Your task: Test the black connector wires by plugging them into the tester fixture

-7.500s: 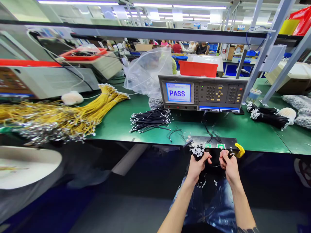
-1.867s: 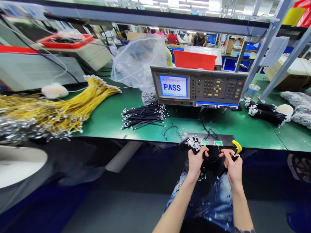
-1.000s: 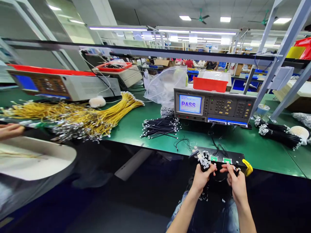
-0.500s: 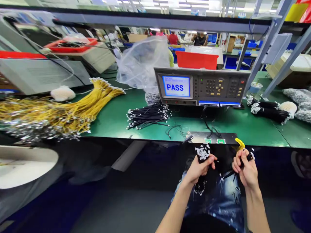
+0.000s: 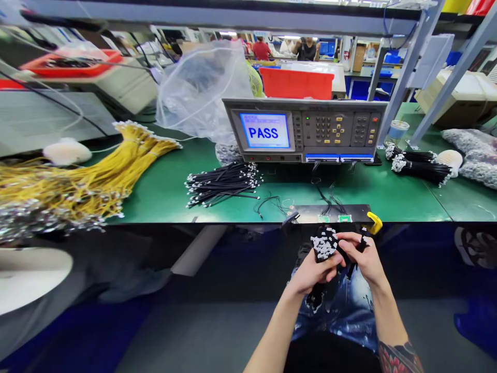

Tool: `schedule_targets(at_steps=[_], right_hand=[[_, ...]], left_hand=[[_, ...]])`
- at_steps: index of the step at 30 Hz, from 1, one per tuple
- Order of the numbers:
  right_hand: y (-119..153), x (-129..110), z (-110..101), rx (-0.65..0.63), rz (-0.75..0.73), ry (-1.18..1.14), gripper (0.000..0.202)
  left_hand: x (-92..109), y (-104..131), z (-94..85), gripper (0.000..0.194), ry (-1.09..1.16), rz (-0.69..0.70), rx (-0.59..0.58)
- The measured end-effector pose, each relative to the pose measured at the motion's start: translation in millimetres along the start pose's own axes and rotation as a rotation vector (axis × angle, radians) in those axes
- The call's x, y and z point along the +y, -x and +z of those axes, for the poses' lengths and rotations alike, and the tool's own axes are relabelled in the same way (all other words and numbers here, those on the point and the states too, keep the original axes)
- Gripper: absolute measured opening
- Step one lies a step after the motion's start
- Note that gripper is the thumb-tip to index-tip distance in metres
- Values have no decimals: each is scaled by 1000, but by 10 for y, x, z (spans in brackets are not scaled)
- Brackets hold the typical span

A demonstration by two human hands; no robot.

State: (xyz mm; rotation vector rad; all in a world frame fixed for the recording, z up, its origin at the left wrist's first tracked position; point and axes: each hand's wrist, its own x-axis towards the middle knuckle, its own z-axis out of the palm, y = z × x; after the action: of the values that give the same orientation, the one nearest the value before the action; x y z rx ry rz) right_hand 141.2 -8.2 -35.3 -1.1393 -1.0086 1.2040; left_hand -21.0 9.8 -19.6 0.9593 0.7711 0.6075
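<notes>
My left hand (image 5: 316, 272) is wrapped round a thick bundle of black cables (image 5: 324, 244), with white connectors packed at its top and more showing below the fist. My right hand (image 5: 363, 254) holds a few black cables (image 5: 364, 239), and its fingertips meet the left hand's fingers beside the bundle. Just beyond both hands, a black fixture strip (image 5: 303, 213) with small green boards (image 5: 345, 218) lies at the bench edge. Behind it stands a grey tester (image 5: 306, 129) whose screen reads PASS. A pile of black cables (image 5: 223, 184) lies left of the fixture.
Yellow cables (image 5: 132, 166) cover the left of the green bench (image 5: 163, 191). A yellow-handled tool (image 5: 375, 223) sticks out past the front edge. Tied black cables (image 5: 421, 168) and bagged parts (image 5: 476, 155) lie at the right. A red bin (image 5: 297, 84) stands behind the tester; people are farther back.
My right hand has moved left, from beside the yellow handle to the bundle in my left hand, and the hands now meet. The view has shifted slightly to the right.
</notes>
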Motion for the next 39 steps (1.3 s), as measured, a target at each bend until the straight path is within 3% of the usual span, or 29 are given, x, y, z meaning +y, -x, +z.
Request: schedule_targets(at_steps=[3, 6, 11, 14, 19, 25, 32, 39], right_hand=[[3, 8, -11, -6, -6, 29, 32], [28, 25, -12, 98, -91, 74, 27], [48, 47, 52, 353, -168, -121, 29], [41, 45, 86, 452, -174, -259, 34], [30, 28, 59, 483, -144, -365, 37], [13, 56, -87, 515, -111, -349, 37], [-131, 166, -17, 464, -86, -162, 38], [-299, 277, 99, 453, -151, 77, 42]], left_hand=[[-23, -6, 30, 53, -34, 11, -15], [-63, -44, 48, 57, -34, 36, 23], [-161, -146, -3, 58, -31, 123, 240], [-202, -155, -72, 56, -48, 133, 313], [-141, -124, -129, 55, -34, 134, 330], [-68, -130, -171, 44, 101, 243, 428], [-81, -96, -280, 38, 283, 253, 255], [-118, -126, -254, 37, 351, 241, 137]])
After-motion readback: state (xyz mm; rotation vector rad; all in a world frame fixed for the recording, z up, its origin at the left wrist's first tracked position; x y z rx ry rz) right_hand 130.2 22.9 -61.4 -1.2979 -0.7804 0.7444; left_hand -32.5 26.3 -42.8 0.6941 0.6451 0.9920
